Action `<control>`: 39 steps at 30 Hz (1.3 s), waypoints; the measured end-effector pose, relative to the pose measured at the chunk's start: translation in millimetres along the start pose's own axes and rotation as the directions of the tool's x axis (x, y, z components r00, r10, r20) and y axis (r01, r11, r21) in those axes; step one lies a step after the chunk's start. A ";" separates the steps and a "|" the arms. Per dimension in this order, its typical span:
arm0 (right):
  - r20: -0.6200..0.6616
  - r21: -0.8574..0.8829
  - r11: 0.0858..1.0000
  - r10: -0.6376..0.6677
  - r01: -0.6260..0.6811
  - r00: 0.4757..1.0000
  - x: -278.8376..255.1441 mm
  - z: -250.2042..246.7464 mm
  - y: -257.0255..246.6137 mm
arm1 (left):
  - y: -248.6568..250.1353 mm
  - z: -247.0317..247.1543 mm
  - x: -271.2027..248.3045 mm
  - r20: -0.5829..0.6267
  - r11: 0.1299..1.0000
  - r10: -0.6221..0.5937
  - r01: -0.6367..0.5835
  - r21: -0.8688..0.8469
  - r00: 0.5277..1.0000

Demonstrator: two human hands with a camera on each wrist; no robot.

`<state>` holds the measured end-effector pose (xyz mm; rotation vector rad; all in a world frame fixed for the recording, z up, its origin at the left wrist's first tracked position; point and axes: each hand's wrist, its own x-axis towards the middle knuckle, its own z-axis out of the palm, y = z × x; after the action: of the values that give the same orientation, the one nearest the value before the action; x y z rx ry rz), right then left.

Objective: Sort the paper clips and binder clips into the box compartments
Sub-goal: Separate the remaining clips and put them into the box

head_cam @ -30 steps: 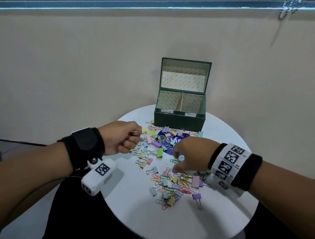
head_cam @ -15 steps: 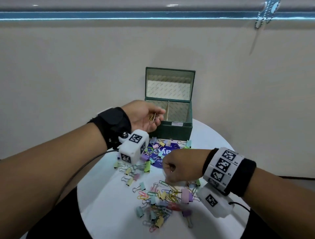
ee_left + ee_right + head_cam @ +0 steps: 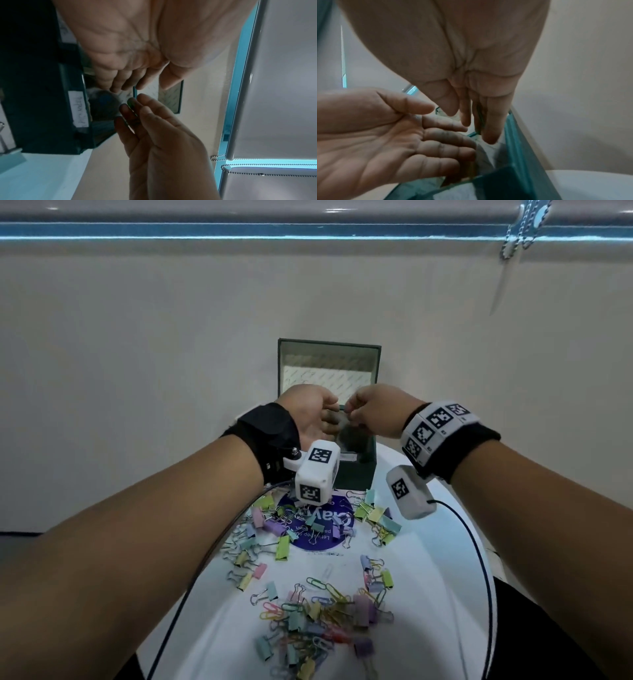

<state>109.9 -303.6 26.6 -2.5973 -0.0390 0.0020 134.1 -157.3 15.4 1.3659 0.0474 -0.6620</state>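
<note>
Both hands over the green box [image 3: 356, 474] — left hand [image 3: 310, 414] flat, empty; right hand [image 3: 371, 414] pinching 1 green clip [image 3: 479, 119]. Risk: it drops in the wrong compartment.

Both arms raised; left grip [image 3: 313, 414] spread, right grip [image 3: 371, 412] seemingly pinching

The left hand [image 3: 137, 47] extends relaxed fingers over the open dark green box [image 3: 42, 94]. Opposite, the right hand [image 3: 163, 135] holds a green clip [image 3: 131, 102] between its fingers. A handwritten label [image 3: 78, 109] is fixed to the box front.
</note>
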 end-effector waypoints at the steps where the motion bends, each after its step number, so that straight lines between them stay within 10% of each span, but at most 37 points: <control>1: 0.035 -0.026 1.000 -0.007 0.008 0.999 -0.1 -0.1 -3.3 | -1.1 -2.4 -3.9 -0.018 1.000 0.021 -0.022 -0.005 1.000; 4: 0.058 -0.097 0.990 -0.095 0.100 0.994 -15.8 -4.6 -7.8 | -6.0 -7.1 -28.1 -0.077 0.979 0.170 -0.159 0.132 0.983; 6: 0.041 -0.131 0.974 -0.182 0.186 0.982 -38.0 -5.1 -4.9 | -13.9 -9.4 -53.7 -0.035 0.808 0.325 -0.258 0.530 0.945; 9: 0.195 -0.219 0.930 -0.255 0.296 0.947 -79.7 8.8 6.7 | -38.9 -18.3 -87.6 0.275 -0.031 0.315 -0.280 0.960 0.908; 12: 0.414 -0.349 0.873 -0.182 0.340 0.892 -118.4 32.0 24.8 | -75.7 -26.8 -110.1 0.457 -0.393 0.053 -0.402 0.827 0.888; 20: 0.433 -0.280 0.932 -0.091 0.230 0.897 -151.1 57.3 58.2 | -119.5 -36.2 -125.0 0.506 -0.470 -0.003 -0.448 0.761 0.863; 30: 0.261 -0.153 0.976 -0.113 0.157 0.959 -142.2 44.8 57.3 | -125.4 -38.9 -122.9 0.449 -0.273 0.069 -0.416 0.867 0.891; 39: 0.256 -0.319 0.912 -0.179 0.257 0.950 -146.8 56.9 44.6 | -125.3 -33.3 -119.1 0.610 -0.374 0.031 -0.557 0.742 0.792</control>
<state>-36.1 -316.5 -46.2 -2.9203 -0.4527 0.2238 -10.0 -85.0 -55.3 2.6984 -1.6312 -0.2569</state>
